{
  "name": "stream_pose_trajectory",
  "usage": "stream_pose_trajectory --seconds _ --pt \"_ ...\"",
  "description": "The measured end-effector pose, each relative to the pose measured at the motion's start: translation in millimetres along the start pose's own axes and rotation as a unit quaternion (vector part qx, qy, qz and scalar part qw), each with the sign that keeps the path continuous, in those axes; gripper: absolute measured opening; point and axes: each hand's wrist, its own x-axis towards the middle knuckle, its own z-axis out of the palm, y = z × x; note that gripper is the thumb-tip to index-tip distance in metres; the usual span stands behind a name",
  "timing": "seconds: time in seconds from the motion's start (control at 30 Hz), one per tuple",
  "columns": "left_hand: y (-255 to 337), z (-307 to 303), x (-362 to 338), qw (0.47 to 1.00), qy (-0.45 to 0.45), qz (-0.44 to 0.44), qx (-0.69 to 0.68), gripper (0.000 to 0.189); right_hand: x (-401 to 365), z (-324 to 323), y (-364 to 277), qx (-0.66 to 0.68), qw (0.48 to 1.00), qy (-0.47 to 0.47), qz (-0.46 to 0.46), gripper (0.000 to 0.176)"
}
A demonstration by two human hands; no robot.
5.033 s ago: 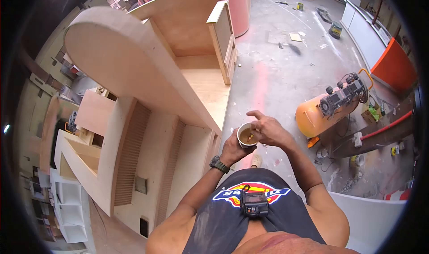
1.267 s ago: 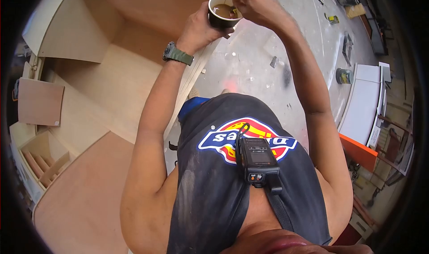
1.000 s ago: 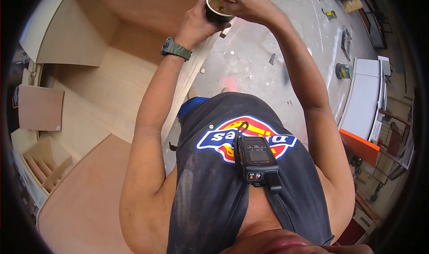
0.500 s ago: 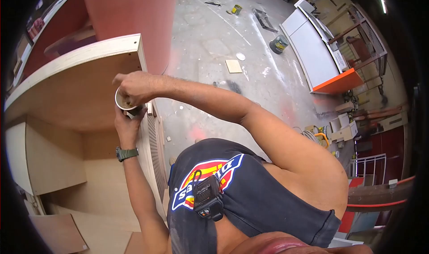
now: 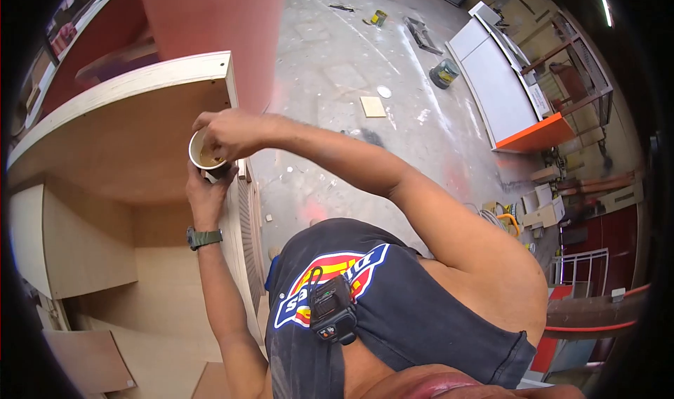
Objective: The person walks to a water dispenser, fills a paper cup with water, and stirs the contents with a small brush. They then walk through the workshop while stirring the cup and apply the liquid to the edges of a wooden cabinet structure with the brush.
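A cup [image 5: 202, 156] with a white rim and a brownish inside is held by my left hand [image 5: 206, 197], whose fingers wrap round it from below. A watch [image 5: 203, 238] with a green strap sits on that wrist. Above the cup's opening, my right hand [image 5: 241, 136] is bent down with its fingers curled, the tips reaching inside the rim. Whatever those fingers pinch is hidden by the hand and cup. Both hands are beside the front edge of a pale wooden cabinet [image 5: 133, 83].
The cabinet's open compartments [image 5: 91, 241] lie to the left, with a reddish curved column [image 5: 210, 20] behind. On the stained concrete floor are a square board [image 5: 373, 106], a white disc [image 5: 383, 91] and a paint can [image 5: 444, 73]. A white counter [image 5: 491, 83] with an orange end stands right.
The view has shifted slightly, so the cabinet and floor sit a little further right. My right hand has shifted over the cup, showing more of its inside. My left hand keeps its hold.
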Motion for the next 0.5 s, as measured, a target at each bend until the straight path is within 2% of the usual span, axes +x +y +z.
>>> stream_pose_trajectory --seconds 0.07,0.13,0.2,0.23,0.27,0.33,0.4,0.5 --pt "-7.2 1.0 5.8 1.000 0.001 0.027 0.012 0.074 -1.7 -4.6 10.6 0.024 0.999 0.030 -0.013 0.018" --pt "-37.0 3.5 13.7 0.999 0.012 0.031 -0.006 0.076 -3.0 -19.9 12.7 -0.040 0.999 0.017 0.014 0.018" --pt "-29.7 -0.7 14.7 1.000 0.011 0.025 -0.010 0.076 -6.2 -34.0 17.5 -0.018 0.999 0.037 0.017 0.014" --pt "-10.8 -7.0 11.5 0.998 0.017 0.035 0.055 0.077 -9.9 -37.1 19.2 -0.029 0.997 0.076 -0.006 0.011" --pt "-15.0 -7.4 11.3 0.998 0.015 0.056 0.019 0.079 -9.5 -38.3 29.6 -0.024 0.997 0.073 0.001 0.020" --pt "-5.7 -13.3 11.7 0.998 -0.007 0.022 0.056 0.083 -15.4 -52.6 23.3 0.017 0.996 0.083 -0.009 0.020" --pt "-4.4 -18.5 11.0 0.999 -0.013 0.027 0.043 0.083 -14.8 -69.2 1.3 0.016 0.996 0.047 0.071 0.017" --pt "-3.5 -19.8 10.2 0.999 -0.023 0.023 0.031 0.081 -16.2 -61.8 8.1 0.007 0.995 0.063 0.075 0.018"
